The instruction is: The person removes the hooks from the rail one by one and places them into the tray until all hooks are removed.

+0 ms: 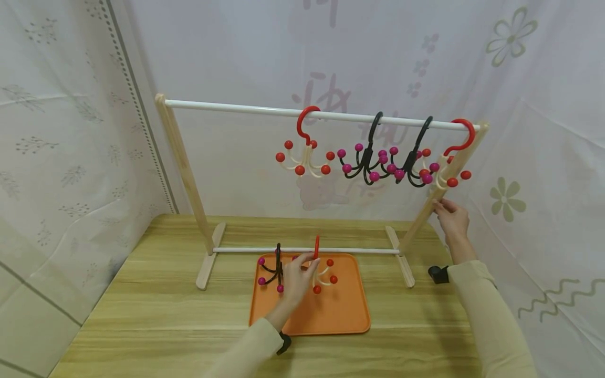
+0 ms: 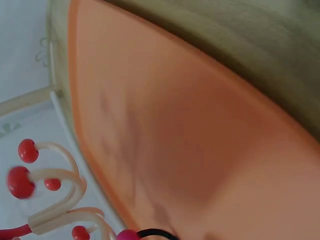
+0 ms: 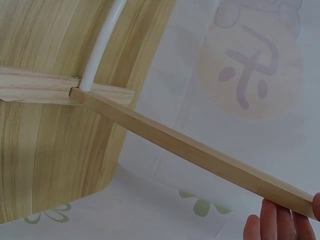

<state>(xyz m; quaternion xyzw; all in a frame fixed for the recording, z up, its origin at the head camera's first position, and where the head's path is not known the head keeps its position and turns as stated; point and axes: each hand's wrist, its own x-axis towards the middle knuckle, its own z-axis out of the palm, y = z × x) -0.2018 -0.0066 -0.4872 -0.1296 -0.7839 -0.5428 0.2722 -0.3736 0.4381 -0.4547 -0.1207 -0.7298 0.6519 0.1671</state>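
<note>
Over the orange tray (image 1: 331, 315), our left hand (image 1: 295, 278) grasps the red-and-cream hook (image 1: 320, 270), while our right hand (image 1: 451, 218) grips the rack's right wooden post (image 1: 454, 170).

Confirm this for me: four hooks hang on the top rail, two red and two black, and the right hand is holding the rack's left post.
Not quite. The right hand holds the rack's right post, not the left one; the head view shows this, and the right wrist view shows fingers on a wooden post. The rest stands: two red hooks and two black hooks hang on the top rail.
</note>
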